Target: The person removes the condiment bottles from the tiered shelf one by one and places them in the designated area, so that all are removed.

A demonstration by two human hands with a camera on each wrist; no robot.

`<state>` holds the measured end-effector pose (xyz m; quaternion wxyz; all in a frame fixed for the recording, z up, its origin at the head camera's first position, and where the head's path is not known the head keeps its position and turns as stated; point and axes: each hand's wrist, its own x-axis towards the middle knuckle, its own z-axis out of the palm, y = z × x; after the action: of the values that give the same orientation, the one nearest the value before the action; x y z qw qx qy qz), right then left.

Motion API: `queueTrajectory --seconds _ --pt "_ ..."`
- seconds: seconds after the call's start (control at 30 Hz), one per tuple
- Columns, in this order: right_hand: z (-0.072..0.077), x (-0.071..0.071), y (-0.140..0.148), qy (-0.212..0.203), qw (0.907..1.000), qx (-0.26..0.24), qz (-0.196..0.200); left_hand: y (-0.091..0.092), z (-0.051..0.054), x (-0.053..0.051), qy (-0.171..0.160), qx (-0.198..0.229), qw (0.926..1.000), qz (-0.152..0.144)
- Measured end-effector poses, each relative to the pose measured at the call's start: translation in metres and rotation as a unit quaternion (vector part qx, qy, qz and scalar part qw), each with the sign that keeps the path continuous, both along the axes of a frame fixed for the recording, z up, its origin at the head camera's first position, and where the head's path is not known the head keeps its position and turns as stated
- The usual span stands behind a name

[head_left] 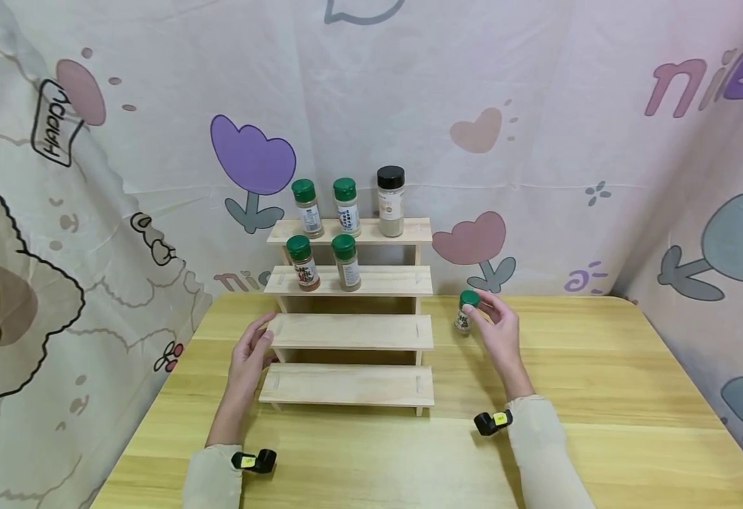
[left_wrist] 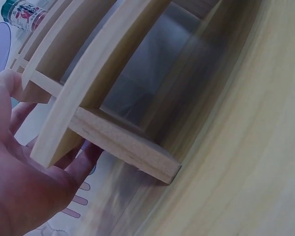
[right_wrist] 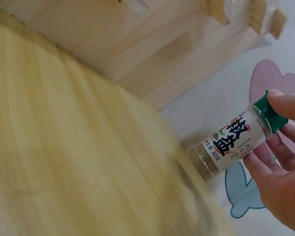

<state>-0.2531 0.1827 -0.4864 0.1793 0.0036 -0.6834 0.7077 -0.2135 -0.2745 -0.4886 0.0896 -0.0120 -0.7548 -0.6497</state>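
My right hand (head_left: 500,332) pinches the green cap of a small spice jar (right_wrist: 228,140) with a white label, to the right of a stepped wooden rack (head_left: 352,332). In the right wrist view the jar's clear base shows pale powder; whether it touches the table cannot be told. At the rack's left side, my left hand (head_left: 248,357) grips the end of a lower shelf, thumb in front and some fingers hidden behind the wood. The left wrist view shows the hand (left_wrist: 34,172) close around the shelf ends.
On the top shelf stand two green-capped jars (head_left: 348,208) and a taller black-capped jar (head_left: 391,201). The second shelf bears two more green-capped jars (head_left: 348,265). All this is on a wooden table (head_left: 600,396), with a printed cloth (head_left: 536,162) hanging behind and at the sides.
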Motion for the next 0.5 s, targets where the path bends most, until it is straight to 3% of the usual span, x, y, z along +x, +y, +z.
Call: queueTrajectory --seconds 0.33,0.5 --pt "-0.012 -0.005 0.003 0.004 0.9998 -0.019 0.009 0.0 0.001 -0.001 -0.001 0.007 1.0 -0.005" --pt "-0.005 -0.002 0.001 -0.019 0.9996 -0.014 0.017 0.001 0.002 0.0 -0.014 0.005 0.9999 0.005"
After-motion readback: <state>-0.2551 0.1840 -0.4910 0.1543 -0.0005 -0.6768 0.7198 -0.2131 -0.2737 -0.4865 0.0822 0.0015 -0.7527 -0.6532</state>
